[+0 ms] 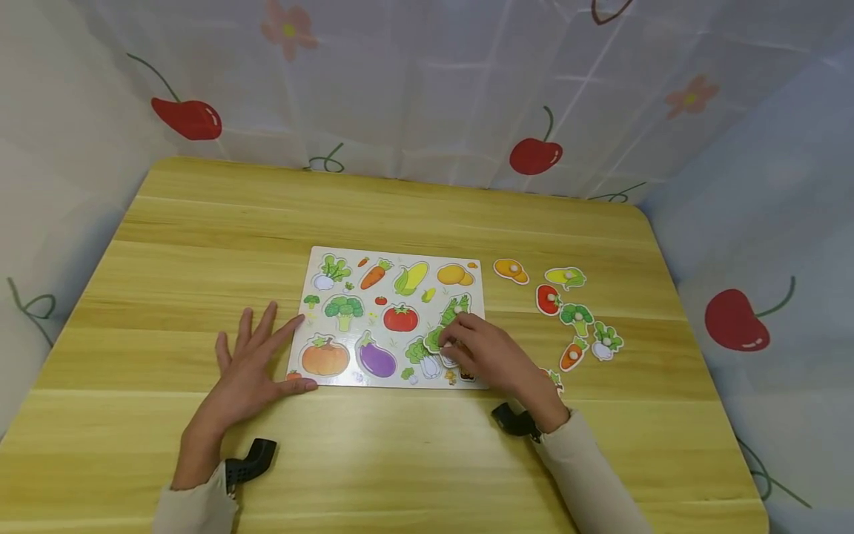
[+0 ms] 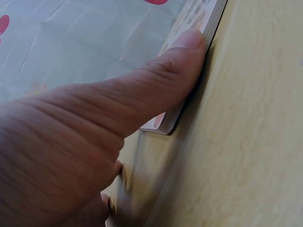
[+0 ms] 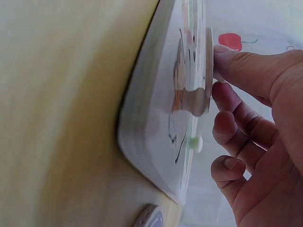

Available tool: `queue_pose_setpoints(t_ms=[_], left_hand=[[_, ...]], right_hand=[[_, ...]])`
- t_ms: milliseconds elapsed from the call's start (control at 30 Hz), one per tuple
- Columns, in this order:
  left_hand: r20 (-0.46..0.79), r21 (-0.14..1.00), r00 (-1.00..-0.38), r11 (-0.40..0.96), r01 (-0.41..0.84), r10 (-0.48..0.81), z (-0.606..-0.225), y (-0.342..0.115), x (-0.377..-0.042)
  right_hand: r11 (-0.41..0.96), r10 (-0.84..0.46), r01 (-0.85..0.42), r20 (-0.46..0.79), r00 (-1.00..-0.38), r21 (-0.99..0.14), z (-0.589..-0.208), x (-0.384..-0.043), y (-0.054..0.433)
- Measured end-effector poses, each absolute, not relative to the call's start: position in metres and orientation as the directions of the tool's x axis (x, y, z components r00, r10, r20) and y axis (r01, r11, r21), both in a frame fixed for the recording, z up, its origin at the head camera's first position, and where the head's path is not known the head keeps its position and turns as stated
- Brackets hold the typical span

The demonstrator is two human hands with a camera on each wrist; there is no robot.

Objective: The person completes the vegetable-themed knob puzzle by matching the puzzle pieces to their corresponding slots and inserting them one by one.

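From the head view, the left hand [image 1: 247, 374] spreads beside a pale rectangular puzzle board [image 1: 373, 319] on a yellow wood-grain table [image 1: 400, 460] before a white cherry-printed curtain [image 1: 400, 89]; the right hand [image 1: 490, 352] pinches one green-and-white vegetable-shaped piece [image 1: 434, 340], seven loose vegetable-shaped pieces [image 1: 577, 319] lying rightward. In the left wrist view, the thumb [image 2: 165, 73] rests on the board's edge. In the right wrist view, the piece is tilted up over the board.

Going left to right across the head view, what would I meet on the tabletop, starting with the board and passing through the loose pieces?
Puzzle board → potato piece → tomato piece → broccoli piece → turnip piece.
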State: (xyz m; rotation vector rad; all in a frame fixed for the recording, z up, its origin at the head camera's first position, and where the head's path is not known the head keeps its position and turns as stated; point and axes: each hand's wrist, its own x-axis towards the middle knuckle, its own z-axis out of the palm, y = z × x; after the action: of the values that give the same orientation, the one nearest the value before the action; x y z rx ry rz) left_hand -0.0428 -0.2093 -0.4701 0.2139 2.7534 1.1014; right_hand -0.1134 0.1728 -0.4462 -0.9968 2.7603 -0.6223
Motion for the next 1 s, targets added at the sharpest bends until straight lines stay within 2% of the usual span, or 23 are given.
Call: queue_pose_setpoints(t_ms=[500, 1000], left_hand=[[-0.098, 0.688, -0.977, 0.722, 0.072, 0.191, -0.471, -0.210, -0.043], [-0.083, 0.685, -0.977, 0.724, 0.086, 0.195, -0.472, -0.209, -0.043]], right_hand=[[0.637, -0.701, -0.655, 0.048, -0.712, -0.407, -0.448, -0.112, 0.160], [0.635, -0.722, -0.675, 0.020, -0.691, -0.376, -0.447, -0.107, 0.148]])
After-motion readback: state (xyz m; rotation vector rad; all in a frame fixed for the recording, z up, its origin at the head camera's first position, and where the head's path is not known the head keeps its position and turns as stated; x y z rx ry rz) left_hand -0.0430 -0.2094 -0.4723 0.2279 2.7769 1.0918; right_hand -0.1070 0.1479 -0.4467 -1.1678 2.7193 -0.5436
